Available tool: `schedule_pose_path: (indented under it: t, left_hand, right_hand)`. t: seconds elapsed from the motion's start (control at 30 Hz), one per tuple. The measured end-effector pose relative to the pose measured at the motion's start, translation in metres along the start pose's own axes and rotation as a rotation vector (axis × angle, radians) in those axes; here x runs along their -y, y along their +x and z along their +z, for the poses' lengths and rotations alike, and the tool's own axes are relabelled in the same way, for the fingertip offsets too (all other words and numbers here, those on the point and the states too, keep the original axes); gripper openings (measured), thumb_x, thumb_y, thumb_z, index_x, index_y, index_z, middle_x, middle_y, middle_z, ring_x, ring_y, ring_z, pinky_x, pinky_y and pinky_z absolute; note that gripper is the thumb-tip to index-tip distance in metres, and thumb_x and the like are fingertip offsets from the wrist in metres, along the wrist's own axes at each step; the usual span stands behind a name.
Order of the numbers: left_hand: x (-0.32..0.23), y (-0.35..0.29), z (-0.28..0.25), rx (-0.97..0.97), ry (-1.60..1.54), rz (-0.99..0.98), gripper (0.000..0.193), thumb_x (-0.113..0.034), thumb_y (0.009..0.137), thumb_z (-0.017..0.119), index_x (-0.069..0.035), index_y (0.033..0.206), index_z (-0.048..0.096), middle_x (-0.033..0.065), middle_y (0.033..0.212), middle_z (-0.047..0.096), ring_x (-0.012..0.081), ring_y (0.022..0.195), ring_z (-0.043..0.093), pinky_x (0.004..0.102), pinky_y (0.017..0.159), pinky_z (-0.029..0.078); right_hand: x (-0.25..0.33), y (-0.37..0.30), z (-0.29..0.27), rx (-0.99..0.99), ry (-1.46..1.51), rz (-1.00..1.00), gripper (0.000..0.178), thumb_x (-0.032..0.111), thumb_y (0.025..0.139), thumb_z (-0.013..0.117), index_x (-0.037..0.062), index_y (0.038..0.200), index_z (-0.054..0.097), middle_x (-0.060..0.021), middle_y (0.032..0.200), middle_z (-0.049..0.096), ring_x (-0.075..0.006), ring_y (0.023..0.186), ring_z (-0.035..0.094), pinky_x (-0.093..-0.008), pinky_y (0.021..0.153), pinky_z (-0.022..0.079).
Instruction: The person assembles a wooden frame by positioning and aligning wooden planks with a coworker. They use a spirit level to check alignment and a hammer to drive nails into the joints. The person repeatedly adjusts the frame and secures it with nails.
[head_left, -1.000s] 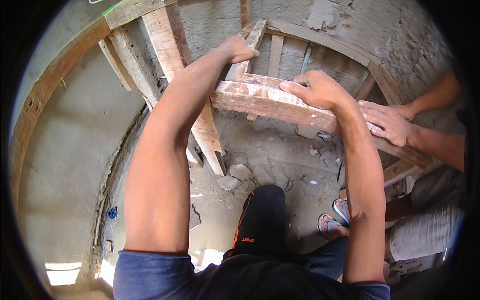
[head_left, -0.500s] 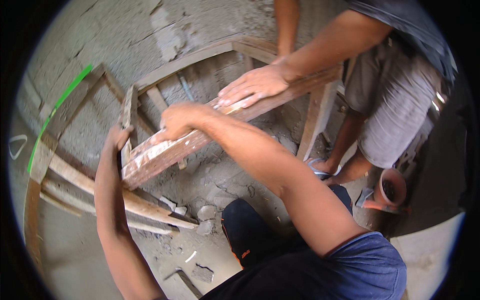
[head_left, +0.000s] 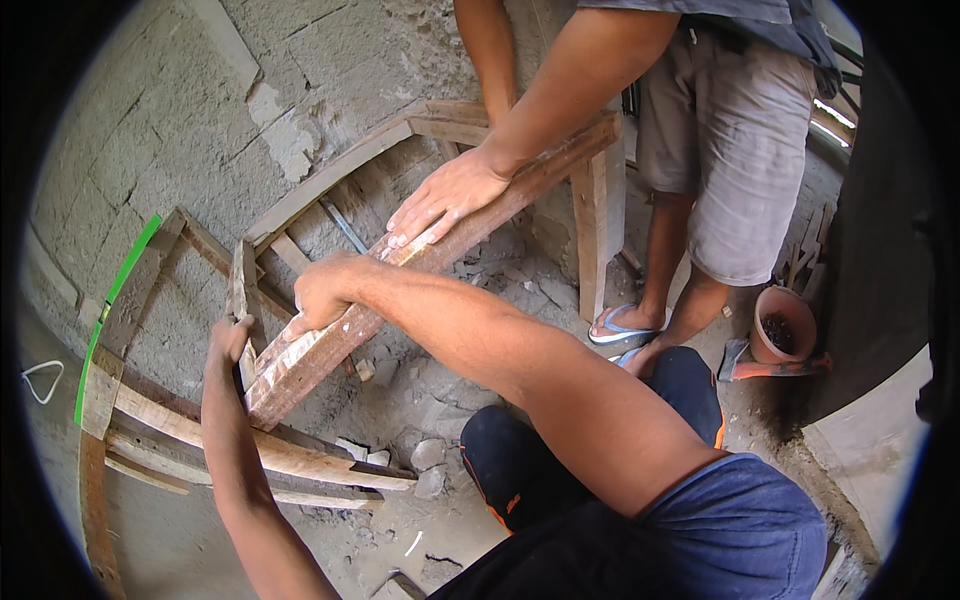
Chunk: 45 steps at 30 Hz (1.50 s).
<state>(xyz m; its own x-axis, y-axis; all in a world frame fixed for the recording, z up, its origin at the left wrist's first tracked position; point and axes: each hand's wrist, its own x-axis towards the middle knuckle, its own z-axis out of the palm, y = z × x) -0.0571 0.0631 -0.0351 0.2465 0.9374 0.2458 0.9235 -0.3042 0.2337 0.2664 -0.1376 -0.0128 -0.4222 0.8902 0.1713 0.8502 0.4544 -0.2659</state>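
Observation:
A thick reddish wooden beam [head_left: 490,222], smeared with pale dust or mortar, slants across the middle from lower left to upper right. My right hand [head_left: 325,292] grips its nearer left part, fingers curled over the top. At the beam's left end, my left hand [head_left: 231,338] is closed round a short upright piece of the wooden frame [head_left: 243,275]. A co-worker's hand [head_left: 450,197] lies flat on the beam farther along. The co-worker's other arm [head_left: 487,60] reaches down behind the beam's far end, its hand hidden.
Curved boards [head_left: 280,455] join the frame at left, beside a green level [head_left: 130,265]. A rough block wall [head_left: 330,70] stands behind. Broken rubble [head_left: 430,455] litters the floor. At right are the co-worker's sandalled feet [head_left: 625,330], a terracotta-coloured pot [head_left: 785,325] and an orange-handled hatchet [head_left: 775,368].
The whole view has shifted, so the frame, beam and co-worker appear farther left and mostly lower. Both my hands keep their holds, and the co-worker's hand stays on the beam.

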Motion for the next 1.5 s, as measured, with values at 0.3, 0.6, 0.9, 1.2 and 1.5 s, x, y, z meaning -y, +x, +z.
schedule_pose_path:
  t: [0.3,0.6,0.9,1.2,1.5]
  left_hand:
    - [-0.019,-0.018,-0.009,-0.023,0.024,-0.038,0.057,-0.044,0.087,0.066,-0.001,0.124,0.074,0.0261,0.118,0.076,0.0389,0.115,0.072,0.0449,0.099,0.053]
    - [-0.037,-0.03,-0.017,0.028,-0.002,-0.113,0.069,-0.052,0.082,0.068,0.004,0.121,0.074,0.0333,0.125,0.071,0.0438,0.121,0.069,0.0464,0.103,0.052]
    - [-0.038,-0.031,-0.015,-0.008,0.01,-0.13,0.066,-0.049,0.083,0.069,0.006,0.12,0.074,0.0306,0.118,0.074,0.0412,0.114,0.072,0.045,0.099,0.053]
    - [-0.041,-0.034,-0.018,-0.009,-0.073,-0.148,0.065,-0.046,0.082,0.074,0.008,0.117,0.075,0.0309,0.116,0.075,0.0401,0.112,0.073,0.044,0.098,0.054]
    - [-0.047,-0.037,-0.02,-0.031,-0.013,-0.138,0.067,-0.052,0.078,0.075,0.007,0.109,0.077,0.03,0.109,0.077,0.041,0.106,0.075,0.0452,0.094,0.055]
  right_hand:
    - [-0.002,0.004,0.0,0.025,0.013,-0.036,0.07,0.072,0.094,0.058,0.0115,0.121,0.08,-0.0181,0.124,0.077,-0.0369,0.116,0.072,-0.0513,0.097,0.056]
    - [-0.001,0.009,-0.001,0.068,-0.015,-0.047,0.071,0.07,0.095,0.057,0.01,0.126,0.078,-0.0198,0.125,0.076,-0.0387,0.117,0.072,-0.051,0.098,0.056]
    - [-0.004,0.015,0.003,0.077,-0.024,-0.019,0.076,0.074,0.095,0.056,0.0103,0.132,0.076,-0.02,0.129,0.074,-0.0393,0.121,0.07,-0.0515,0.101,0.055]
    - [-0.003,0.012,0.001,0.078,-0.009,-0.022,0.073,0.073,0.095,0.056,0.0108,0.128,0.077,-0.0196,0.126,0.075,-0.0393,0.118,0.071,-0.0516,0.099,0.056]
    - [0.002,0.002,-0.004,0.058,0.026,0.022,0.069,0.072,0.094,0.059,0.0123,0.12,0.082,-0.0169,0.128,0.076,-0.0367,0.119,0.071,-0.0526,0.099,0.055]
